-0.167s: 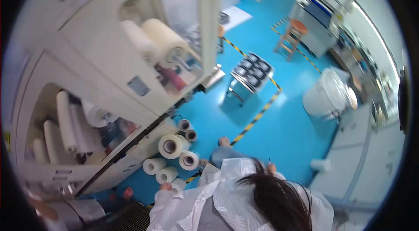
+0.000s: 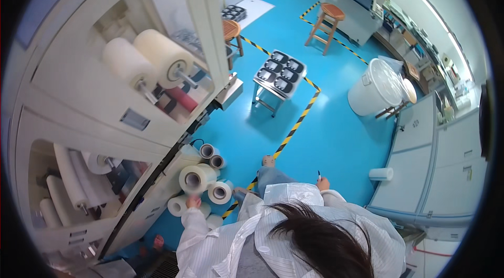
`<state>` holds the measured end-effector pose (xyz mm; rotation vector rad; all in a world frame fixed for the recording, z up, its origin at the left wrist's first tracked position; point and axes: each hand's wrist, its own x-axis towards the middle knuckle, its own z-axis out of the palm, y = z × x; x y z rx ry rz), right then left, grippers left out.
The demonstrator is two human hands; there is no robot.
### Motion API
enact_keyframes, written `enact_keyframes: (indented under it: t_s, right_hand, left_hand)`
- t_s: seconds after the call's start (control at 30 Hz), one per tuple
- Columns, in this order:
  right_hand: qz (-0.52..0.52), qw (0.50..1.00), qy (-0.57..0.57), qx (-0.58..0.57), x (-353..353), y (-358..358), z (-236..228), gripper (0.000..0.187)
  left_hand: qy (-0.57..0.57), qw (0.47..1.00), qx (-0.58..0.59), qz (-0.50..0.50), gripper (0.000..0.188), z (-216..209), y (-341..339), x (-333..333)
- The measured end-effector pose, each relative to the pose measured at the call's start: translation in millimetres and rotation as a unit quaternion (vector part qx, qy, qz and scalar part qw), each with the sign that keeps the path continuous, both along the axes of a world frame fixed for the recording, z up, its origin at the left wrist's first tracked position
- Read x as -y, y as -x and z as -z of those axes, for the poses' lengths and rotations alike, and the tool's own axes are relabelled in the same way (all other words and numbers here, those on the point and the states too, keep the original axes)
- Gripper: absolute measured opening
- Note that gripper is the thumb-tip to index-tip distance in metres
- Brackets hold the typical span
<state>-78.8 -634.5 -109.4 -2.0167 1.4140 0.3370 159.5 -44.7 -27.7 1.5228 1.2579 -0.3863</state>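
Observation:
My left hand (image 2: 193, 202) is above the cluster of white film rolls (image 2: 193, 179) that stand on the floor beside the machine. It is blurred, its fingers are not clear, and nothing shows in it. Out to the right, my right hand (image 2: 323, 184) is closed round a slim pen-like object (image 2: 318, 174), whose thin end points away from me. White striped sleeves cover both arms, and dark hair hangs over the middle of my body. Walking on the blue floor, I have one foot (image 2: 268, 161) ahead.
A tall white machine (image 2: 100, 94) with rolls behind its windows stands left. Ahead is a small metal table (image 2: 270, 93) bearing black trays (image 2: 281, 72). Stools (image 2: 332, 12), a white bin (image 2: 370, 89) and white cabinets (image 2: 415, 157) stand around. Striped tape (image 2: 299, 123) crosses the floor.
The view has swung, so the machine, table and bin sit further left in it. My right hand and the pen-like object have come into clearer sight.

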Motion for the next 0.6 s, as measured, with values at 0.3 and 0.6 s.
enact_keyframes:
  t_s: [0.3, 0.6]
  right_hand:
    - [0.078, 0.995, -0.051, -0.026, -46, 82, 0, 0.019]
    - [0.522, 0.804, -0.252, 0.135, 85, 85, 65, 0.020]
  left_hand:
    - [0.039, 0.970, -0.017, 0.239, 0.024, 25, -43, 161]
    - [-0.225, 0.572, 0.002, 0.788, 0.033, 103, 9, 192]
